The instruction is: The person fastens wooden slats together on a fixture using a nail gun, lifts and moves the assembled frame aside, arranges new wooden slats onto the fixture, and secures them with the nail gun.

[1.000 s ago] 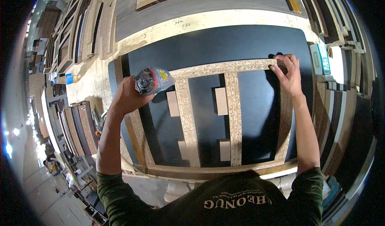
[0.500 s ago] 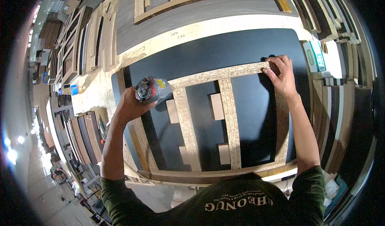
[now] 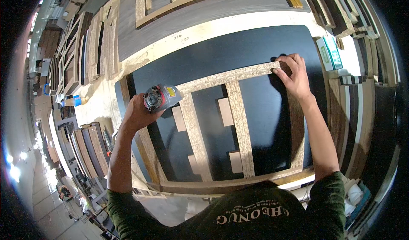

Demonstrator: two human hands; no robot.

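Note:
My left hand (image 3: 140,113) is closed around a grey nail gun (image 3: 162,98) with a red ring and a yellow label. The gun stands over the left end of the far chipboard strip (image 3: 232,75), and its tip is hidden beneath its body. At the strip's right end, my right hand (image 3: 295,77) grips it between thumb and fingers. That strip lies on a dark panel (image 3: 264,112), meeting two chipboard crosspieces (image 3: 240,129) that run toward me. Small pale wood blocks (image 3: 226,112) sit against the left sides of the crosspieces.
Beyond the panel lies a grey board (image 3: 170,31) with another wooden frame on it. Stacked strips (image 3: 358,112) stand at the right, near a green-and-white box (image 3: 330,53). A bottle with a blue label (image 3: 76,100) lies at the left, above upright boards (image 3: 91,144).
The view has shifted slightly, moving the panel a little left and up in the picture. Both hands keep their holds on the nail gun and the strip.

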